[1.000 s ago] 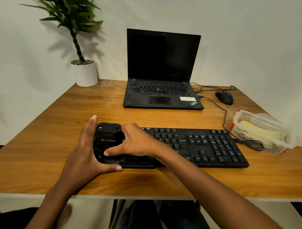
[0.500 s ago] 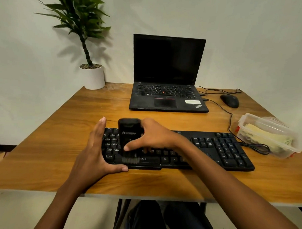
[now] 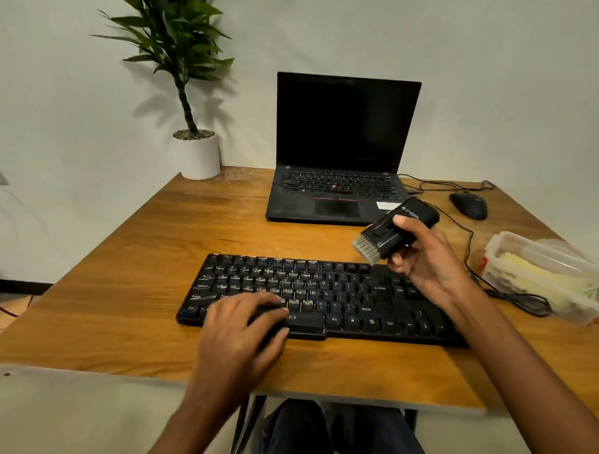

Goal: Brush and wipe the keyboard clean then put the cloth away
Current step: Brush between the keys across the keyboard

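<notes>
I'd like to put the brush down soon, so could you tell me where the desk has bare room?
The widest bare patch lies left of the keyboard and laptop, in front of the plant pot. A narrower strip runs between laptop and keyboard. The right side is crowded: mouse, cable and plastic container.

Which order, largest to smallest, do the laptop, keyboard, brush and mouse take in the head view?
Unranked at the top: laptop and keyboard look alike, and the keyboard sits nearer.
Then: brush.
Smallest: mouse.
</notes>
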Demonstrator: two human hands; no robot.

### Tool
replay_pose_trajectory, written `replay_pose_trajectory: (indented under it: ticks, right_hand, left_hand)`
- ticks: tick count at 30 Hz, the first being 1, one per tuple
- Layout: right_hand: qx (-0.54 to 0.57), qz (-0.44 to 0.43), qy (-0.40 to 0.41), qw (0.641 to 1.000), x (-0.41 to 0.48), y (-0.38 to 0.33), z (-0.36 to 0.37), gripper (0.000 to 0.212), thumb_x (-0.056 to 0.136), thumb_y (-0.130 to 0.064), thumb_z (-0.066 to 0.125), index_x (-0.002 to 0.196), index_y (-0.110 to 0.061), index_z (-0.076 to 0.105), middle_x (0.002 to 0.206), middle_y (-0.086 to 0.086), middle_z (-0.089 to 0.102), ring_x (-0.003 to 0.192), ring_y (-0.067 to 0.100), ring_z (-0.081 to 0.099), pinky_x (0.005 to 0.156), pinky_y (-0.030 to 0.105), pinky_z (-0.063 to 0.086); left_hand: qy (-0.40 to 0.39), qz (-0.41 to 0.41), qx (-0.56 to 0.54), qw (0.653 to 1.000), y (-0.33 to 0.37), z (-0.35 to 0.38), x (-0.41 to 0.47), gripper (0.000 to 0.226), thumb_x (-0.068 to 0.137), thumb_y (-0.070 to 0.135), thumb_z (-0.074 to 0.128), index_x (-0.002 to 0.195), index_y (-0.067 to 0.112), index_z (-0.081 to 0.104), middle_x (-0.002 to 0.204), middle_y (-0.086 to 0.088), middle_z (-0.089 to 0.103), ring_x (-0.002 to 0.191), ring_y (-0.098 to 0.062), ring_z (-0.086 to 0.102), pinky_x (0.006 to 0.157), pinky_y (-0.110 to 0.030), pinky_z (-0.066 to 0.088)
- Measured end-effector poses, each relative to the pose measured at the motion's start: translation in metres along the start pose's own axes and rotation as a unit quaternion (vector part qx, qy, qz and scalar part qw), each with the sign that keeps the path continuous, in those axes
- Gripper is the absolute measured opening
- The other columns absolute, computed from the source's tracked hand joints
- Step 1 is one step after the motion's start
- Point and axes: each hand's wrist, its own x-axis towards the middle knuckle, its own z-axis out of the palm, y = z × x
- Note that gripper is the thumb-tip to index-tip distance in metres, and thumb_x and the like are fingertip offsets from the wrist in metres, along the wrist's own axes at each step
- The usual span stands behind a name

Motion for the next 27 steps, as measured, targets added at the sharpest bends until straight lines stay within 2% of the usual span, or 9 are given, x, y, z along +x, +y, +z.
replay_pose_trajectory:
  ticks: [6, 11, 16, 18, 19, 20, 21, 23, 27]
  right_hand:
    - [-0.135, -0.013, -0.085, 0.987, -0.003, 0.000, 0.016, 0.044, 0.071, -0.018, 0.069, 0.108, -0.010, 0.047, 0.086, 0.016, 0.068, 0.054, 0.021, 0.062, 0.048, 0.026, 0.054]
    - [-0.337, -0.065, -0.094, 0.934, 0.008, 0.002, 0.033, 0.041, 0.066, -0.038, 0.074, 0.098, -0.026, 0.053, 0.093, -0.004, 0.061, 0.077, 0.005, 0.062, 0.056, 0.014, 0.050]
    - [-0.386, 0.012, -0.235, 0.892, 0.009, 0.006, 0.041, 0.058, 0.056, -0.038, 0.083, 0.104, -0.029, 0.052, 0.099, -0.006, 0.061, 0.082, 0.000, 0.065, 0.062, 0.017, 0.053]
    - [-0.432, -0.031, -0.192, 0.881, 0.012, 0.006, 0.044, 0.066, 0.063, -0.036, 0.081, 0.120, -0.025, 0.049, 0.113, -0.008, 0.058, 0.103, 0.009, 0.060, 0.073, 0.020, 0.051]
    - [-0.458, -0.055, -0.153, 0.874, 0.015, 0.007, 0.045, 0.073, 0.067, -0.033, 0.079, 0.130, -0.018, 0.044, 0.128, 0.019, 0.038, 0.111, 0.015, 0.055, 0.080, 0.025, 0.049]
    - [-0.475, -0.081, -0.124, 0.868, 0.018, 0.008, 0.045, 0.076, 0.069, -0.032, 0.078, 0.134, -0.016, 0.040, 0.107, -0.016, 0.041, 0.112, 0.019, 0.055, 0.086, 0.028, 0.047]
    - [-0.481, -0.107, -0.112, 0.863, 0.021, 0.010, 0.046, 0.075, 0.069, -0.034, 0.078, 0.132, -0.017, 0.041, 0.119, 0.007, 0.060, 0.109, 0.026, 0.057, 0.088, 0.035, 0.048]
    - [-0.483, -0.130, -0.097, 0.861, 0.023, 0.013, 0.045, 0.068, 0.065, -0.038, 0.080, 0.123, -0.019, 0.047, 0.110, 0.015, 0.064, 0.102, 0.032, 0.059, 0.086, 0.042, 0.049]
    - [-0.466, -0.048, -0.167, 0.867, 0.013, 0.007, 0.043, 0.082, 0.052, -0.046, 0.084, 0.120, -0.017, 0.050, 0.107, -0.006, 0.061, 0.094, 0.006, 0.060, 0.071, 0.013, 0.048]
  left_hand:
    - [-0.035, 0.003, 0.013, 0.999, 0.015, 0.017, -0.001, 0.031, 0.081, 0.041, 0.049, 0.102, 0.024, 0.065, 0.106, 0.003, 0.064, 0.099, -0.010, 0.048, 0.079, -0.031, 0.040]
    - [-0.050, -0.014, 0.019, 0.998, 0.015, 0.018, -0.001, 0.033, 0.082, 0.045, 0.048, 0.103, 0.027, 0.065, 0.103, 0.007, 0.063, 0.097, -0.008, 0.046, 0.076, -0.031, 0.042]
    - [-0.057, -0.016, 0.028, 0.998, 0.016, 0.018, 0.001, 0.032, 0.080, 0.048, 0.046, 0.100, 0.030, 0.064, 0.101, 0.010, 0.063, 0.096, -0.005, 0.044, 0.075, -0.028, 0.038]
    - [-0.058, -0.013, 0.029, 0.998, 0.016, 0.018, 0.002, 0.031, 0.080, 0.048, 0.046, 0.099, 0.031, 0.063, 0.100, 0.011, 0.063, 0.094, -0.005, 0.044, 0.074, -0.027, 0.037]
    - [-0.057, -0.011, 0.027, 0.998, 0.016, 0.017, 0.002, 0.030, 0.080, 0.048, 0.046, 0.099, 0.031, 0.063, 0.100, 0.012, 0.063, 0.094, -0.005, 0.044, 0.073, -0.027, 0.037]
    - [-0.056, -0.011, 0.025, 0.998, 0.017, 0.017, 0.002, 0.030, 0.080, 0.047, 0.046, 0.099, 0.031, 0.064, 0.100, 0.012, 0.062, 0.093, -0.005, 0.043, 0.073, -0.027, 0.037]
    - [-0.055, -0.012, 0.022, 0.998, 0.017, 0.016, 0.002, 0.030, 0.080, 0.047, 0.047, 0.099, 0.031, 0.065, 0.100, 0.012, 0.062, 0.093, -0.005, 0.043, 0.073, -0.027, 0.037]
    - [-0.057, -0.014, 0.018, 0.998, 0.017, 0.016, 0.001, 0.030, 0.081, 0.047, 0.047, 0.098, 0.031, 0.065, 0.100, 0.012, 0.062, 0.094, -0.005, 0.043, 0.073, -0.026, 0.037]
    - [-0.062, -0.027, 0.014, 0.998, 0.017, 0.017, 0.002, 0.031, 0.081, 0.048, 0.047, 0.097, 0.031, 0.067, 0.099, 0.013, 0.062, 0.093, -0.005, 0.044, 0.072, -0.027, 0.038]
